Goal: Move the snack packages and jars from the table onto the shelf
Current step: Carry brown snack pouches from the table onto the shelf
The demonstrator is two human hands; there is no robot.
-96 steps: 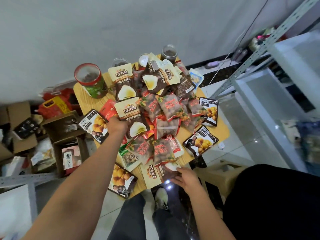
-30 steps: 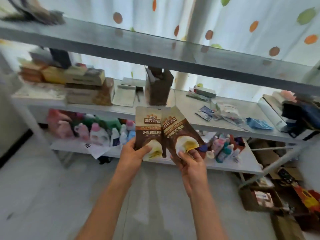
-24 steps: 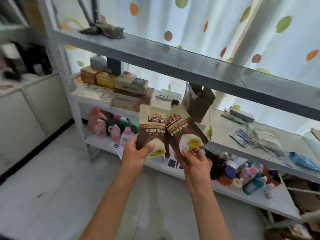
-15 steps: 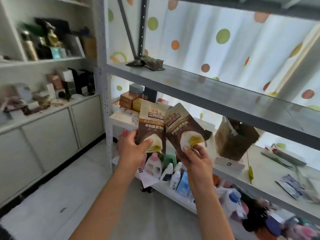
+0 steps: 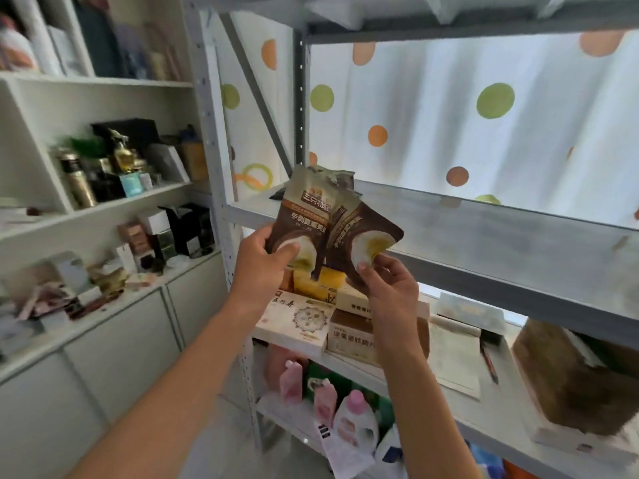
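I hold two brown snack pouches, each printed with a pale round food picture. My left hand [image 5: 261,261] grips the left pouch [image 5: 304,216] at its lower edge. My right hand [image 5: 390,288] pinches the bottom corner of the right pouch [image 5: 359,233], which tilts to the right and overlaps the first. Both pouches are raised in front of the left end of a grey metal shelf board [image 5: 484,236]. A small dark crumpled packet [image 5: 340,179] lies on that board just behind the pouches. The table is out of view.
The metal rack's upright post [image 5: 214,160] stands just left of my hands. The tier below holds stacked boxes [image 5: 311,316], papers and a brown bag [image 5: 574,378]. Bottles [image 5: 352,416] fill the lowest tier. A white cabinet with cluttered shelves [image 5: 103,202] stands to the left. A dotted curtain hangs behind.
I turned from the table with one pouch in each hand and came up to the rack. The pouches have risen from the lower tiers to the level of the grey board.
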